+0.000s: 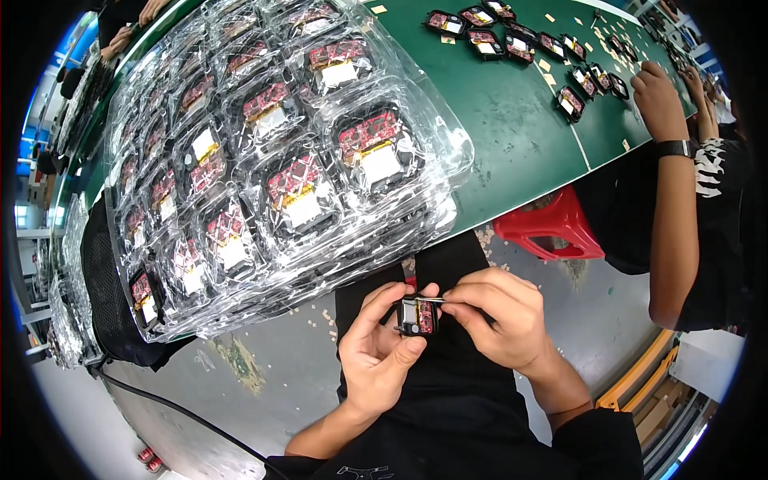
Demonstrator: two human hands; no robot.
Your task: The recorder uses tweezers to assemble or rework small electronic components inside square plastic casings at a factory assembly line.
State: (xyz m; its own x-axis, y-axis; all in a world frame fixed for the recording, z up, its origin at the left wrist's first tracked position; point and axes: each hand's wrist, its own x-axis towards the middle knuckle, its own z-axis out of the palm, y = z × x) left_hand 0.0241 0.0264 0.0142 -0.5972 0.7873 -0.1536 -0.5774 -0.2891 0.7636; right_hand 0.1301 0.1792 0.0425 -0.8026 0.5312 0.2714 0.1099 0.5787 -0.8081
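In my left hand (379, 352) is a small open black device housing (418, 315), gripped by its edges between thumb and fingers above my lap. A red circuit board, a silvery flat part and a strip of yellow tape show inside it. My right hand (504, 318) pinches a thin metal tool (432, 299), and its tip lies across the upper edge of the housing. Whether the tool is a pair of tweezers cannot be made out. Just beyond my hands, a stack of clear plastic trays (452, 152) holds several similar housings with red boards and white parts.
The trays lie on a green table (512, 180). Several more black housings (486, 44) and small pale pieces lie farther along it. A co-worker's arm (672, 200) reaches in at the right, above a red stool (552, 226). A black cable (184, 410) runs at lower left.
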